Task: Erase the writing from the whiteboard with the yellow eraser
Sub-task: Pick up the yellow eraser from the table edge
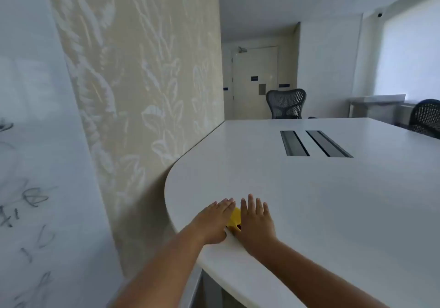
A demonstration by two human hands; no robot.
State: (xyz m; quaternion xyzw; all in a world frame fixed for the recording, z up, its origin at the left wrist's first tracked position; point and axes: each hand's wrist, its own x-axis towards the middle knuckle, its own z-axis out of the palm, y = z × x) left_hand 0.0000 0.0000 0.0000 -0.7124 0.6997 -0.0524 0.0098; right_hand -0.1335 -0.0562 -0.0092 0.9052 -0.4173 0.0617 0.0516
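**Eraser flanked by two flat hands at the table's near edge**

At the far left stands the whiteboard (28,164), with dark scribbled writing (33,197) down its lower part; none of it looks wiped yet. To its right is a panel of leaf-patterned wallpaper (142,69), and then the rounded end of the white table (309,200).

On that near-left corner of the table, the left hand (215,220) lies palm down with fingers straight and together, holding nothing. Just right of it, and partly hidden under its edge, sits the yellow eraser (234,218). Its long axis seems to run from near to far, roughly in line with the fingers (only a strip of it shows, so this is a judgement). Right of the eraser is the right hand (256,224), also flat, fingers slightly spread, gripping nothing.

The eraser therefore lies in the narrow gap between the two hands, touching or almost touching both; I cannot tell which is nearer. Since the whiteboard is well off to the left, the left hand looks better placed to close over the eraser and carry it that way.
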